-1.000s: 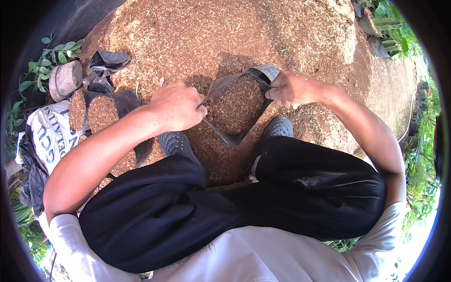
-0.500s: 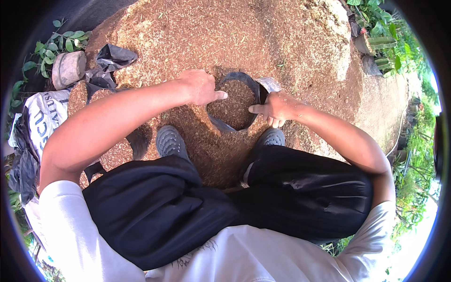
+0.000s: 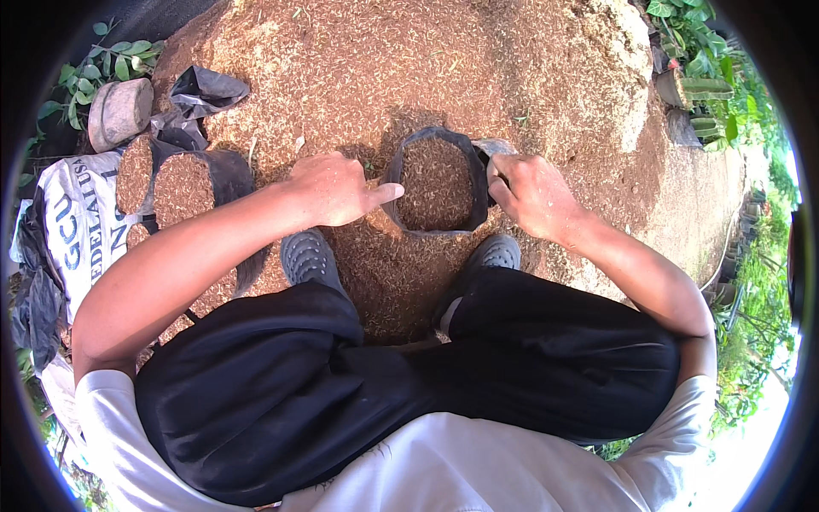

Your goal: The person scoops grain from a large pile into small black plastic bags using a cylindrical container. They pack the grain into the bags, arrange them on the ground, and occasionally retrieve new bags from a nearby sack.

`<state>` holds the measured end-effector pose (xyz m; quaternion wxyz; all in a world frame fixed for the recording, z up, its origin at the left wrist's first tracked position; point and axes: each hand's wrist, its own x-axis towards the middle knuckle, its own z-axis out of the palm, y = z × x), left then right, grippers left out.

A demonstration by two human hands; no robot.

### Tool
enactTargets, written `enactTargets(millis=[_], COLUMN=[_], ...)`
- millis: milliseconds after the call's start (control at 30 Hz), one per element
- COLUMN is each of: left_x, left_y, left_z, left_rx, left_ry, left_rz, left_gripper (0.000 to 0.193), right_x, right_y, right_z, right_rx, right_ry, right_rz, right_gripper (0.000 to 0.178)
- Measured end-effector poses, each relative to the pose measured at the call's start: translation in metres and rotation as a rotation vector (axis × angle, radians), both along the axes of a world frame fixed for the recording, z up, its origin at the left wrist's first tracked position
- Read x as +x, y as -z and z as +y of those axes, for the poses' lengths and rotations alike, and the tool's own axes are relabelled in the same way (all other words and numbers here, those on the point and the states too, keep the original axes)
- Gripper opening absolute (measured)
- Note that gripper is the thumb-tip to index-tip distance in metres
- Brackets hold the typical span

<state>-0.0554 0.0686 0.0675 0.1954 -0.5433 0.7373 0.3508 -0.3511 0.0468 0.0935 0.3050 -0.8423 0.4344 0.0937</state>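
Black plastic walls a round bag (image 3: 480, 189) that sits on the loose brown mix (image 3: 384, 68), between the hands and just beyond the grey shoes (image 3: 311, 260). Its mouth points up toward the head, so its long axis looks close to upright; its depth is hidden below the rim. Brown filling (image 3: 435, 183) shows inside. The hands are apart, on opposite sides: the left hand (image 3: 334, 189) stretches its thumb to the left rim, and the right hand (image 3: 536, 196) curls against the right rim, beside a pale flap turned outward. Whether either one pinches the plastic, I cannot tell. Off to the left, filled black bags (image 3: 229, 175) sit near a white sack (image 3: 81, 226).
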Motion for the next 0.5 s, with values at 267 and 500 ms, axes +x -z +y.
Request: enactTargets(millis=[267,500], left_x=[-0.011,-0.015], left_y=[0.028,0.021], left_z=[-0.020,-0.015], left_rx=[0.030,0.056], left_ry=[0.005,0.155], left_rz=[0.100,0.050], left_gripper=[0.055,0.036], right_x=[0.039,0.036], right_y=[0.080,0.089], right_z=[0.033,0.044], right_rx=[-0.257,-0.158], right_ry=[-0.285,-0.553], right_rz=[0.012,-0.114], right_gripper=[0.088,0.081])
